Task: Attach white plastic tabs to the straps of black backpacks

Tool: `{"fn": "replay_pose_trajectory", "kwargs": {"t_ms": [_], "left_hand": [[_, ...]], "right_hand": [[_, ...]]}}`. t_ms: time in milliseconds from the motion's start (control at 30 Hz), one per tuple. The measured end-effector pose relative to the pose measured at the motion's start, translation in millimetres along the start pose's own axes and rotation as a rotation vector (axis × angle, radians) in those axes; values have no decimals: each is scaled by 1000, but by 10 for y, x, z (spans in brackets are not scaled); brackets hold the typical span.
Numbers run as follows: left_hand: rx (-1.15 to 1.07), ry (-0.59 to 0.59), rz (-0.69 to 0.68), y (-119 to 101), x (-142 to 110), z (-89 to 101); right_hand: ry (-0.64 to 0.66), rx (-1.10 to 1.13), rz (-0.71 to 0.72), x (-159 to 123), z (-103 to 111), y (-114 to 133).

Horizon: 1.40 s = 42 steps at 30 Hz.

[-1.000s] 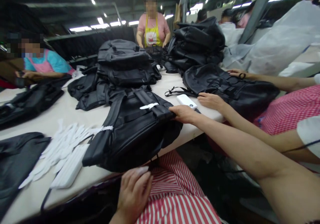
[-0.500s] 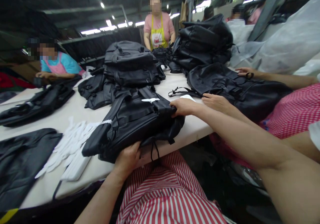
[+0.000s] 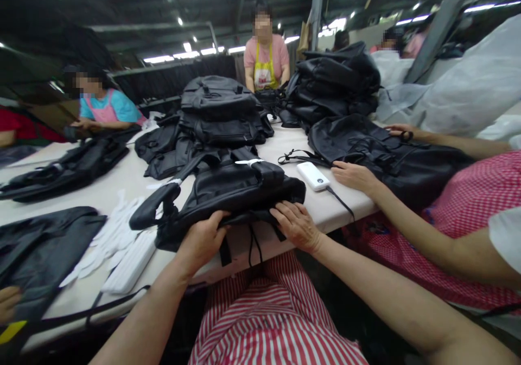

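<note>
Holding a black backpack (image 3: 222,192) crosswise, straps (image 3: 151,209) up, left hand (image 3: 205,239) and right hand (image 3: 297,226) have curled fingers.

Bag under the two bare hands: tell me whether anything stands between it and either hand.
Nothing visible does: the left hand and right hand are both on the near edge of the bag. The strips lie left of it, the white device right.

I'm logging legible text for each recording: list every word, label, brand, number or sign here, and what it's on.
No text can be read.
Yellow apron: red print on a white patch, too small to read.
White device on the table: dark round mark, unreadable.
Nearest black bag: no lettering visible.
</note>
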<state>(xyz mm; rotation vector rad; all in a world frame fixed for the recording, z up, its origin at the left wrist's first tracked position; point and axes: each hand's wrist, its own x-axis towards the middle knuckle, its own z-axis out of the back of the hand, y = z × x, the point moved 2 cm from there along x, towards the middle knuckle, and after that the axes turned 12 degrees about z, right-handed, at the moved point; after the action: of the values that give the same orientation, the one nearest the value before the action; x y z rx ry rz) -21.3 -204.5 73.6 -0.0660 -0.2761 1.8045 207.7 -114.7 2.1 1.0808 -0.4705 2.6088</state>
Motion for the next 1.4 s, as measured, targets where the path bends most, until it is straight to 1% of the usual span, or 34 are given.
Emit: {"fn": "replay_pose_trajectory", "kwargs": {"t_ms": [100,167,233,300,367,433,467,533,600,700,767,833,900,967,1067,1133,1200,1267,1333,1400], "left_hand": [[7,-71,-33,73,67,192],[34,-135,-85,90,97,347],[111,-244,-126,14,86,478],[206,-404,-124,-164,32,533],[234,-552,-107,-381,-29,473],[193,-622,-112,-535,-35,320],[176,-653,-105,-562,-8,236],[159,-699,-116,-517,93,107],[141,-700,-180,-393,220,66],[95,-637,-303,-226,362,151],[78,-574,-365,-194,406,227],[61,-497,-407,-216,427,265],[31,-432,-414,-254,441,264],[0,-388,-417,-288,450,237],[5,-359,-450,-333,456,190],[34,-343,-477,-370,448,170],[60,-319,-477,-407,414,164],[88,-316,-432,-419,327,158],[123,-360,-349,-384,171,123],[146,-449,-259,-301,-45,30]], "right_hand": [[-40,60,125,236,118,-269],[-16,140,199,449,223,-433],[39,229,183,682,304,-582],[104,319,111,905,357,-699],[186,407,67,1093,387,-762],[263,480,55,1235,408,-780],[296,510,55,1289,417,-781],[339,555,53,1369,428,-787],[358,590,60,1422,428,-818],[362,619,100,1458,409,-903],[335,574,137,1441,406,-945],[266,454,152,1372,432,-924],[170,295,131,1247,482,-808],[109,170,135,1084,516,-592],[106,69,188,863,454,-239],[122,31,207,789,349,-109],[123,28,213,781,254,-92],[128,57,204,815,209,-143],[149,74,165,846,216,-205],[196,79,119,834,242,-230]]}}
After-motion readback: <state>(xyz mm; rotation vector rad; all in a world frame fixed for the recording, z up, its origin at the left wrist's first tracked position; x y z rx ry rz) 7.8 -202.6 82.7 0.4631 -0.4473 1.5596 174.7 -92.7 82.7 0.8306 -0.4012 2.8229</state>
